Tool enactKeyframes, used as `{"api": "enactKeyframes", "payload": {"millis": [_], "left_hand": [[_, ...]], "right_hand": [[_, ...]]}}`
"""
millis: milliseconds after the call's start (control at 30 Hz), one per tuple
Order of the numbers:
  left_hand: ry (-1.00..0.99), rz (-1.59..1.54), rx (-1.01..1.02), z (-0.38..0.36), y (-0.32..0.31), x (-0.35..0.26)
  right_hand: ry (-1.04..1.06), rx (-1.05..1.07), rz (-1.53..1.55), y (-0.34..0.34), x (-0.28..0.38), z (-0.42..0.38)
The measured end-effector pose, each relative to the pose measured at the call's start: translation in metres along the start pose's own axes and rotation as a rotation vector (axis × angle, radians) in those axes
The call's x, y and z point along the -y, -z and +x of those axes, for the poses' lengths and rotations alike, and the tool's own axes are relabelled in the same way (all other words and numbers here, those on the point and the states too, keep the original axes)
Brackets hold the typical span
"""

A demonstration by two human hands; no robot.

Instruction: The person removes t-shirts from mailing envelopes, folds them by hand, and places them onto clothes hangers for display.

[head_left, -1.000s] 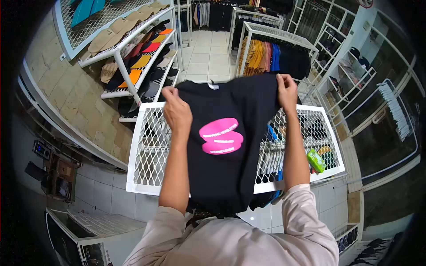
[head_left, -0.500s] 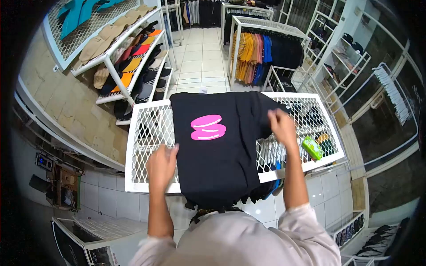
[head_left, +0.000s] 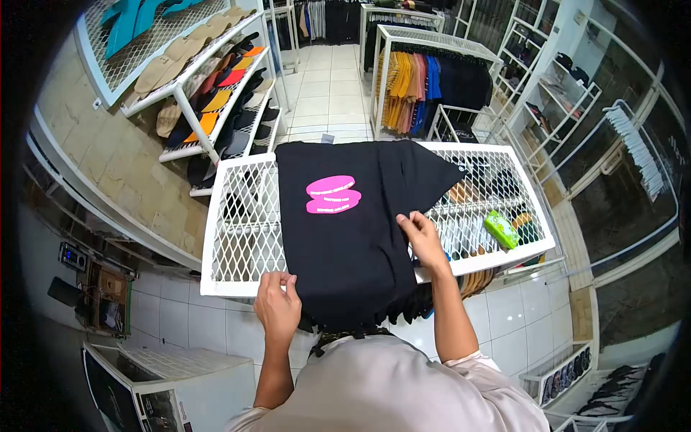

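A black shirt (head_left: 338, 245) with a pink oval print (head_left: 333, 195) lies partly folded on a white mesh-topped rack (head_left: 248, 248). Its right side is turned inward, and a pointed sleeve part sticks out at the upper right. At the shirt's lower left edge is my left hand (head_left: 279, 302), its fingers pinched together on the cloth. My right hand (head_left: 425, 239) has thumb and fingers closed at the folded right edge of the shirt.
A green packet (head_left: 502, 230) lies on the rack's right part. Shelves of caps (head_left: 216, 101) stand at the left. Behind are racks of hanging shirts (head_left: 410, 79), and a rail with white hangers (head_left: 637, 155) is at the right.
My right hand has moved down and left from the sleeve to the folded edge. My left hand has moved down to the shirt's lower left edge. The sleeve part now lies flatter in a point.
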State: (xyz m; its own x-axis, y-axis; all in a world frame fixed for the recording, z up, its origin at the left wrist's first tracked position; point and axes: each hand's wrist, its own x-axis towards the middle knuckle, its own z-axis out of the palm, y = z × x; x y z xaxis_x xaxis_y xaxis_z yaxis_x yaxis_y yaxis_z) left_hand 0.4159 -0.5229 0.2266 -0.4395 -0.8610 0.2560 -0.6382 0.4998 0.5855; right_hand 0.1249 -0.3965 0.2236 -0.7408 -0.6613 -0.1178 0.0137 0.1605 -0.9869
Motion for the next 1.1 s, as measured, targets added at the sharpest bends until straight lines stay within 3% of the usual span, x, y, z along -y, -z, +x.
{"api": "enactKeyframes", "payload": {"millis": [33, 100, 133, 200, 233, 300, 333, 367, 433, 500, 567, 633, 667, 767, 867, 1000, 1100], "left_hand": [[-0.009, -0.007, -0.038, 0.001, -0.003, 0.001], [0.011, -0.120, -0.057, 0.001, -0.003, 0.002], [0.091, -0.288, -0.083, 0.000, -0.005, 0.008], [0.217, -0.517, -0.079, -0.002, -0.001, 0.010], [0.225, -0.517, -0.085, -0.002, 0.003, 0.007], [0.206, -0.510, -0.033, -0.003, 0.013, 0.004], [0.185, -0.510, -0.033, -0.004, 0.013, 0.008], [0.191, -0.507, -0.039, -0.007, 0.015, 0.009], [0.148, -0.445, -0.031, -0.012, 0.022, 0.006], [0.149, -0.415, -0.014, -0.017, 0.018, 0.017], [0.149, -0.387, -0.001, -0.022, 0.015, 0.023], [0.202, -0.452, 0.052, -0.027, 0.014, 0.020], [0.242, -0.466, 0.078, -0.029, 0.013, 0.022], [0.280, -0.545, 0.083, -0.033, 0.012, 0.024], [0.278, -0.547, 0.078, -0.034, 0.010, 0.033], [0.257, -0.516, 0.052, -0.035, 0.007, 0.039], [0.258, -0.478, 0.026, -0.036, 0.004, 0.040]], "right_hand": [[0.002, 0.005, -0.001, -0.001, 0.002, -0.001], [-0.253, -0.001, 0.747, -0.004, 0.009, -0.001], [-0.252, 0.002, 0.745, 0.002, 0.004, 0.006], [-0.230, 0.296, 1.110, 0.016, -0.005, 0.016], [-0.234, 0.266, 1.135, 0.018, -0.003, 0.017], [-0.133, 0.031, 0.975, 0.023, 0.007, 0.013], [-0.038, -0.082, 0.755, 0.034, 0.004, 0.013], [0.096, -0.151, 0.351, 0.048, 0.003, 0.016], [0.283, -0.490, -0.472, 0.057, 0.023, 0.002], [0.373, -0.741, -0.932, 0.044, 0.038, -0.014], [0.554, -0.656, -0.934, 0.038, 0.025, -0.011], [0.587, -0.401, -0.993, 0.026, 0.008, -0.005], [0.465, -0.294, -1.166, 0.020, 0.001, -0.005], [0.560, -0.386, -1.195, -0.006, 0.010, 0.007], [0.741, -0.209, -0.906, -0.062, 0.049, 0.033], [0.730, -0.094, -0.752, -0.166, 0.069, 0.101], [0.650, -0.159, -1.035, -0.235, 0.074, 0.142]]}}
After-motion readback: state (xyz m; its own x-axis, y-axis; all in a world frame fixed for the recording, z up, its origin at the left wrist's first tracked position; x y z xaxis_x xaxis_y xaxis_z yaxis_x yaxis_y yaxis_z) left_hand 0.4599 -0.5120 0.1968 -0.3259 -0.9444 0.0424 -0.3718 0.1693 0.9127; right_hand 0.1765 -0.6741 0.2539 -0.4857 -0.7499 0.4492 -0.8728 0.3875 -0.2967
